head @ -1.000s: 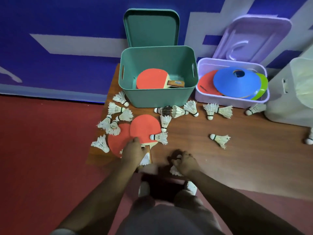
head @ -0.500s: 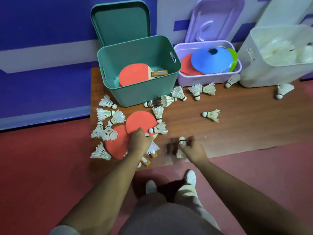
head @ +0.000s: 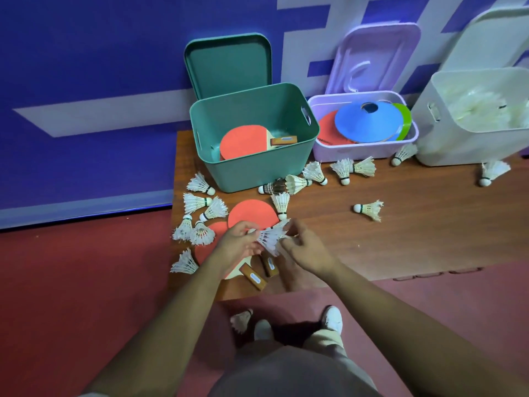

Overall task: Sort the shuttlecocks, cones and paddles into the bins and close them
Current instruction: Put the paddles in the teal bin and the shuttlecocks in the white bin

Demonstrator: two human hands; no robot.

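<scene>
Both hands are gripping shuttlecocks over the paddles at the table's near edge.
The left hand is curling its fingers round the cork end of the held shuttlecocks, and the right hand is pinching their feather skirt. How many are held cannot be told. Two red paddles are lying beneath on the wooden table. The green bin, lilac bin and white bin are standing open behind.

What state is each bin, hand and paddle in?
Green bin: open, paddle inside.
Purple bin: open, cones inside.
White bin: open, shuttlecocks inside.
Left hand: grips shuttlecock bunch.
Right hand: pinches the same bunch.
Table paddles: lying overlapped, unsorted.
</scene>
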